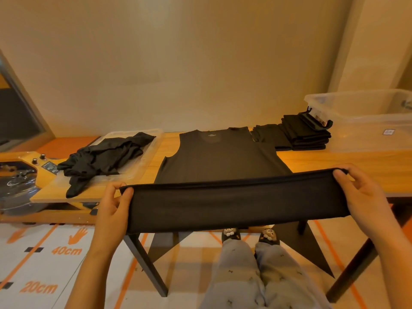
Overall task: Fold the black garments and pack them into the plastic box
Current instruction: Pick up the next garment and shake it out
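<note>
Pinching the near hem of the black tank top [223, 157], you hold it stretched out in a taut band just above the worktop's [345, 168] near edge. Your left hand [112, 206] has thumb and fingertips pressed together on the left corner of that hem, and your right hand [363, 192] pinches the right corner the same way, with the other fingers curled loosely behind. The rest of the top lies flat on the worktop, neckline at the far side with a small pale label showing inside the collar.

Over on the left, a heap of unfolded black garments [100, 159] sprawls across a clear tray [136, 170], one end trailing off it onto the wood. To the right of the top, at the far side, a stack of folded black garments [305, 134] sits with a flatter folded piece just beside it on the left. The plastic box [367, 128] stands at the far right, touching or nearly touching the stack, and its inside looks bare. Below the band, your patterned slippers [230, 234] show on the floor.
</note>
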`<act>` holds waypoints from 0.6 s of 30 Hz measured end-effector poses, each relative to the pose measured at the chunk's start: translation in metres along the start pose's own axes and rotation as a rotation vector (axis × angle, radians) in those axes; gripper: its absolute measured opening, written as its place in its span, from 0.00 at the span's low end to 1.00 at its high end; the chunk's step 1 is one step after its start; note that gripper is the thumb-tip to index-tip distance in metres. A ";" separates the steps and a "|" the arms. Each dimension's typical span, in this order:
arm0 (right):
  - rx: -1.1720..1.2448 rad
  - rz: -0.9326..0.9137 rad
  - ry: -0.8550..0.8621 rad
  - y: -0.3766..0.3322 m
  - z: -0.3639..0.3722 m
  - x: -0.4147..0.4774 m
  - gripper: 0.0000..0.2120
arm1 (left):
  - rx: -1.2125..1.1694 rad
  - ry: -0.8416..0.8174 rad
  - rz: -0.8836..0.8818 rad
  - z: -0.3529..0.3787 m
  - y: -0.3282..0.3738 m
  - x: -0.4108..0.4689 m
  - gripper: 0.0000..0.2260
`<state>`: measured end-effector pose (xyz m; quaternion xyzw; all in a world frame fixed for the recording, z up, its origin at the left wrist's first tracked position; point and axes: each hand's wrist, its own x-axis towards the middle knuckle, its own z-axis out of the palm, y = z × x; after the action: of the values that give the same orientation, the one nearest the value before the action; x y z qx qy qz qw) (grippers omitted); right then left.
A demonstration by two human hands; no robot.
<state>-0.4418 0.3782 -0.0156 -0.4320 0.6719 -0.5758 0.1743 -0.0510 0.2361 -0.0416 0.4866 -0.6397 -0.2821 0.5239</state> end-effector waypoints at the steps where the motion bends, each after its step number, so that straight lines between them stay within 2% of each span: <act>1: -0.009 -0.003 -0.004 0.000 -0.001 0.000 0.09 | 0.002 -0.006 -0.001 0.000 0.000 0.001 0.03; 10: 0.010 0.045 0.008 -0.006 0.005 0.043 0.08 | -0.030 -0.025 0.023 0.008 -0.002 0.047 0.07; 14: -0.018 0.030 -0.010 -0.016 0.015 0.094 0.08 | -0.003 -0.038 -0.005 0.019 -0.007 0.094 0.05; 18: -0.061 0.024 0.004 -0.029 0.028 0.166 0.08 | 0.009 -0.043 -0.045 0.037 0.003 0.160 0.08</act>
<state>-0.5040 0.2318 0.0471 -0.4279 0.6946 -0.5539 0.1664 -0.0836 0.0846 0.0131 0.4970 -0.6411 -0.3013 0.5012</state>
